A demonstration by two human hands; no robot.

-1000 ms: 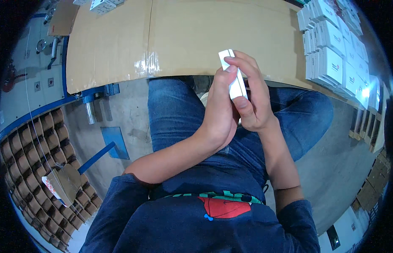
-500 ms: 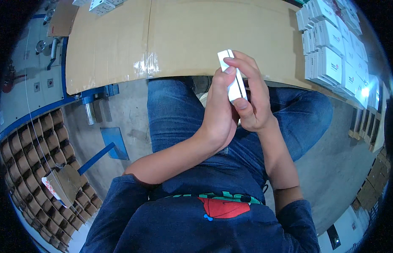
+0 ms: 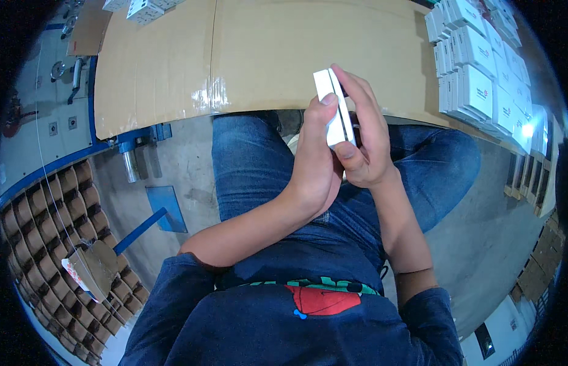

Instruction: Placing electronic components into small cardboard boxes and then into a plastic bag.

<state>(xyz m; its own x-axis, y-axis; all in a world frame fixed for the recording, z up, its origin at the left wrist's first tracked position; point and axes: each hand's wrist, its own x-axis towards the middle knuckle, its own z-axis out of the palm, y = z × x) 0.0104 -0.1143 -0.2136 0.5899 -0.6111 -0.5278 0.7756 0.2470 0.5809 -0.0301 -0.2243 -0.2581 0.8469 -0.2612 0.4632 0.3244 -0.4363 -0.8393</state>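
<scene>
A flat white box (image 3: 334,116) stands on its narrow edge between my two hands, above my lap and just in front of the table edge. A dark seam runs along its length. My left hand (image 3: 313,146) grips it from the left, the thumb pressed on the white side. From the right, my right hand (image 3: 370,134) closes on it, with the thumb at the near end and the fingers along the far part. The box's underside and the left fingers beneath it are hidden.
A cardboard-covered table (image 3: 284,55) spans the far side. Stacked white boxes (image 3: 476,91) stand at its right end, and patterned white boxes (image 3: 145,10) at its far left. Cardboard dividers (image 3: 52,244) lie at the lower left beside a blue metal foot (image 3: 166,209). A wooden pallet (image 3: 531,183) is at the right.
My right fingers have shifted from the box's top onto its right side, uncovering more of its far end. The seam shows wider now. Both forearms stay about where they were.
</scene>
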